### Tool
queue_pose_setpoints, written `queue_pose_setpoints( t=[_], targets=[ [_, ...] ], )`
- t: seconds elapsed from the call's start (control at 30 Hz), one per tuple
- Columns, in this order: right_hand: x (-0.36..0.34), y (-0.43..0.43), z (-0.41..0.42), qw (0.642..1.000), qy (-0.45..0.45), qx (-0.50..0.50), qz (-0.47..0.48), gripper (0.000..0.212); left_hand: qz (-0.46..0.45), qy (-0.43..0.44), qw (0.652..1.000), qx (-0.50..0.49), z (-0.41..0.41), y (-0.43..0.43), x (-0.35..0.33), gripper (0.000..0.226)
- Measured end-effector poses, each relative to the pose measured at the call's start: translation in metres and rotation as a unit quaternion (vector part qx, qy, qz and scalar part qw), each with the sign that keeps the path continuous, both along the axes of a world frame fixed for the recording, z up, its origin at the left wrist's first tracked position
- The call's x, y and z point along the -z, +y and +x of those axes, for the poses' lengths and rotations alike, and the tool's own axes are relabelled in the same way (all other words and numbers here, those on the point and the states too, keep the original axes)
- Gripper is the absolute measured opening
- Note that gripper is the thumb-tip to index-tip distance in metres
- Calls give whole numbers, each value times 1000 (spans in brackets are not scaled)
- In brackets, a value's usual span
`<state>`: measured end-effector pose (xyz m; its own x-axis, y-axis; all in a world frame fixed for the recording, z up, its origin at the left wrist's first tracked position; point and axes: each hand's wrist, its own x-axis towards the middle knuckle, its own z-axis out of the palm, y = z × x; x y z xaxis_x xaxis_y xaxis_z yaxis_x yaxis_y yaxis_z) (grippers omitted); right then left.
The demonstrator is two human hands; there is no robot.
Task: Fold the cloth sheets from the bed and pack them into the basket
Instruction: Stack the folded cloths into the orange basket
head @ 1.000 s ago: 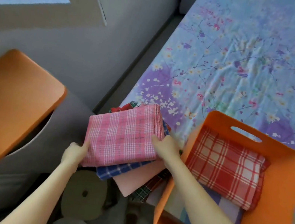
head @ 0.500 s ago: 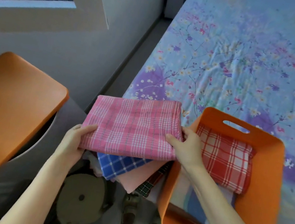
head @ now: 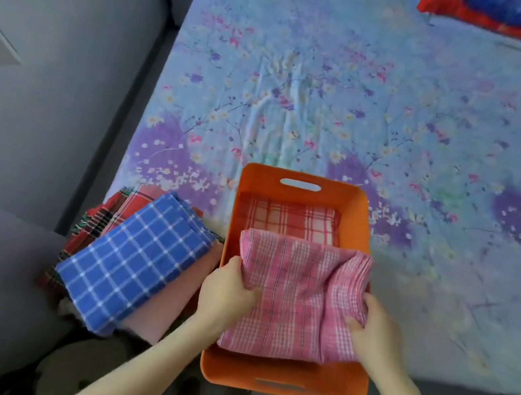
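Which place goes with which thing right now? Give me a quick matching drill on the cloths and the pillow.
Things:
1. pink checked cloth
2. red plaid cloth
3. blue checked cloth
4. red and blue pillow

Places:
A. top of the stack left of the basket
B. far corner of the bed
C. held by both hands over the basket
D. lying inside the orange basket, far end

Pairs: 1-C, 2-D, 3-A, 4-B
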<state>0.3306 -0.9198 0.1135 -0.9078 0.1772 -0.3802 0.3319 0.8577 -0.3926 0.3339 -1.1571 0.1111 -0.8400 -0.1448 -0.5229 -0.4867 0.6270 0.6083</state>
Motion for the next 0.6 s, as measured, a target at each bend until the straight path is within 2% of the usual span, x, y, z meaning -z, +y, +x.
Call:
queue_pose_setpoints(
  t=[0.13,0.2,0.27,0.33,0.43,0.53,0.6],
  targets=[
    [54,-6,22,995,-54,-53,58,31,-95,-51,994,14,16,24,32,14],
    [64,-14,27,987,-90,-80,103,36,-173,-39,983,49,18,28,43,33],
    [70,-18,24,973,-117,-118,157,57,-252,15,958,139,18,31,51,60],
    [71,-18,19,957,-107,-171,209,72,-306,29,915,261,14,31,51,66],
    [73,-17,11,930,-120,-270,217,91,-377,-55,809,448,8,26,60,73],
    [96,-15,0,889,-192,-346,231,102,-419,-143,738,510,4,21,86,88],
    [109,-15,-6,865,-217,-369,262,104,-424,-172,717,526,1,23,101,99]
  ],
)
